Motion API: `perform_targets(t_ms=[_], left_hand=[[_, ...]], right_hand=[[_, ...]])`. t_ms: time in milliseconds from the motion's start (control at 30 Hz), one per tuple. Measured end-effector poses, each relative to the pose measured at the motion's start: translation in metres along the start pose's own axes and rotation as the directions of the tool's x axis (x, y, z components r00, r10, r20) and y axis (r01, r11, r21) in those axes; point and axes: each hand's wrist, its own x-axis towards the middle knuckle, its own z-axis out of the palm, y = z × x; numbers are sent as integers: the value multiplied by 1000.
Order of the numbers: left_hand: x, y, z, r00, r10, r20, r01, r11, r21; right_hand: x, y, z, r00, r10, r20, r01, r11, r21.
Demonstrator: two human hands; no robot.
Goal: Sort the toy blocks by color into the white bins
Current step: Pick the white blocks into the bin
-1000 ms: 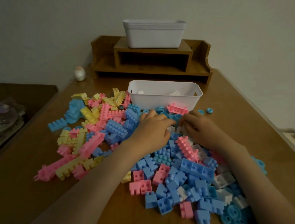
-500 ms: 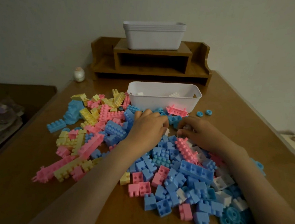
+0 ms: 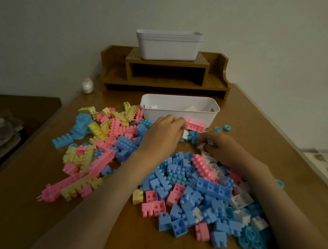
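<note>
left hand [image 3: 162, 136]: fingers curled, pinching a small white plastic block [image 3: 185, 135] at the tips, just short of the open white plastic bin [image 3: 179, 116]. right hand [image 3: 224, 148]: curled down into the heap, closed on another white block [image 3: 201, 146] (one piece or two, can't tell from here).

progress: early, I'd say. The bin holds only a few white pieces [image 3: 191, 108], nothing else. White is the only colour with a bin out. The stack of nested spare white bins [image 3: 168, 46] sits on the wooden desk shelf [image 3: 116, 69] at the back, well apart from the heap. More loose white blocks [image 3: 241, 201] lie at the heap's right side, beside the right forearm. Blue, pink and yellow look unsorted.

blocks: pastel studded plastic bricks [image 3: 213, 189], small cubes to long bars, jumbled across the brown wooden table [image 3: 14, 220]. Blue sits mostly centre-right, pink and yellow mostly left, but interleaved. Flat blue wheel-like discs [image 3: 252, 239] at near right.
</note>
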Motion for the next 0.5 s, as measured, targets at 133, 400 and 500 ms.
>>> perform_targets(t_ms=[133,400,500], left_hand=[[-2,2,-9,993,-41,-112,44,999,25],[22,-12,-36,989,-149,-6,149,989,-3],[43,-23,-42,981,-194,-20,195,980,33]], right_hand=[[0,-4,-10,1000,24,19,-22,996,-90],[16,-31,-43,996,-50,-72,45,997,-70],[35,-44,-51,981,-86,-172,77,995,-60]])
